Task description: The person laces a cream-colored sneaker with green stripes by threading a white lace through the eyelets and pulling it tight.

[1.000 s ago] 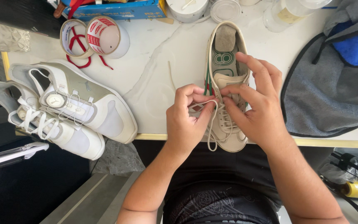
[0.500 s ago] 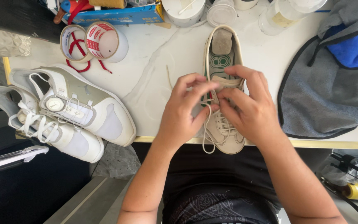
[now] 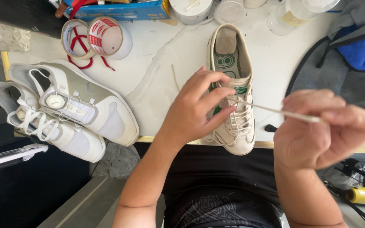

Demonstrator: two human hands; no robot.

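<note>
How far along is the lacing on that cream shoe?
The lower rows of the cream shoe near the toe already look laced. In hand: the left hand pins the shoe at the tongue, while the right hand pulls the lace taut out to the side. The top rows by the tongue look unfinished, and no knot shows. Two white shoes sit aside.

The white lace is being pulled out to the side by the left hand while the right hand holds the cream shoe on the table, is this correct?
Not quite: the hands are swapped. In the head view the right hand pulls the white lace out to the side, and the left hand holds the cream shoe on the table. The rest is correct.
</note>
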